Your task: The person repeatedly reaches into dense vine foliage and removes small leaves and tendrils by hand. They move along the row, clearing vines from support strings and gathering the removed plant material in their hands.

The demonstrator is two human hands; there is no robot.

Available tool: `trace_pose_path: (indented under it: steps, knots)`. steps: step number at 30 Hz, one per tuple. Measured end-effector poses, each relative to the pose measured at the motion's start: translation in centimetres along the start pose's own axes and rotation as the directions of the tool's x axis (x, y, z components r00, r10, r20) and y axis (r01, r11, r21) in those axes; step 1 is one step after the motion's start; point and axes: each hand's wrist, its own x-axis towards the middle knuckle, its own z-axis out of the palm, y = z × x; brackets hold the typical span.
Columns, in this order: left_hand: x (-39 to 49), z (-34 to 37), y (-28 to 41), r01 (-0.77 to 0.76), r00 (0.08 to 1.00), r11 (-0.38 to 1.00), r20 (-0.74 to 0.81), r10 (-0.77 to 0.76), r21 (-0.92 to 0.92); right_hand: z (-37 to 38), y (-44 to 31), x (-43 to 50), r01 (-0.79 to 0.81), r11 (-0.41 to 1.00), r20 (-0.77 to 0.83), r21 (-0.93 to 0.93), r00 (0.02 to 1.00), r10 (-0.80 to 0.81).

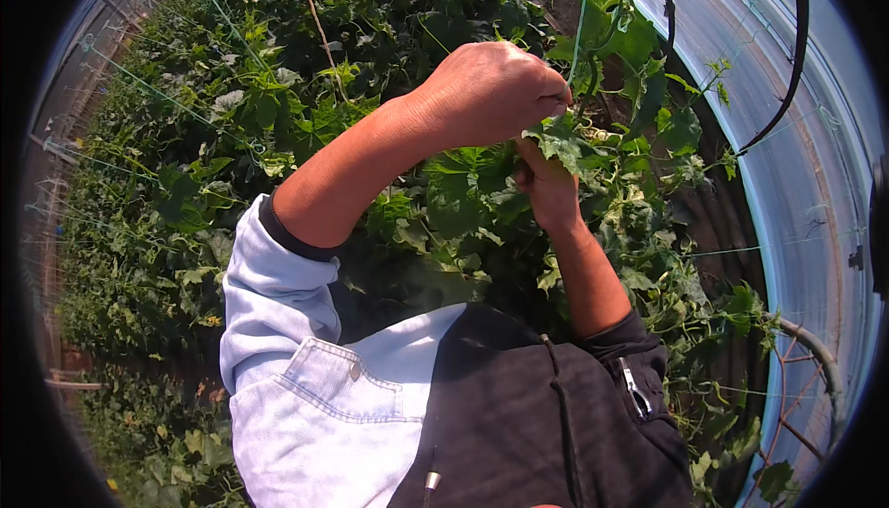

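My left hand (503,95) reaches across from the left with its fingers curled in at the lower end of a green string (580,29), beside a climbing vine; what lies between the fingertips is hidden. Below it, my right hand (545,181) is raised among the leaves, its fingertips partly behind a lobed green leaf (561,143). The vine's stem (592,81) and broad upper leaves (628,39) stand just right of the left hand. Whether the right hand holds the stem cannot be seen.
Dense leafy vines (173,216) spread over the left side, with green strings (149,88) slanting through them. A pale twine (316,15) hangs at the top. Clear plastic sheeting (799,230) curves along the right, with a dark hose-like line (799,42) before it.
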Motion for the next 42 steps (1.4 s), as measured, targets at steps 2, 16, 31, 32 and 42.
trace_pose_path:
  steps: [2, 16, 31, 32, 42]
  knots:
    - [1.5, -1.7, -0.1, 0.037, 0.998, 0.991, 0.054, -0.044, 0.128, 0.9, 0.4, 0.2, 0.097, 0.991, 0.166, 0.089, 0.980, -0.110]
    - [-4.0, 2.1, -5.0, 0.292, 0.839, 0.649, -0.138, -0.526, -0.703, 2.3, -3.7, 3.1, 0.063, 0.921, -0.031, 0.383, 0.998, -0.056]
    - [1.2, 5.3, 2.2, 0.197, 0.861, 0.908, -0.507, 0.019, 0.370, -1.1, 3.9, 11.1, 0.646, 0.666, -0.106, -0.374, 0.683, -0.723]
    - [0.8, 4.5, 2.1, 0.231, 0.880, 0.940, -0.466, -0.091, 0.253, -1.4, 4.1, 11.2, 0.611, 0.638, -0.101, -0.469, 0.681, -0.726]
    - [-5.3, 10.2, -3.3, 0.125, 0.514, -0.248, 0.276, -0.812, -0.961, 0.3, 5.0, 7.3, 0.534, 0.832, -0.162, -0.151, 0.817, -0.554]
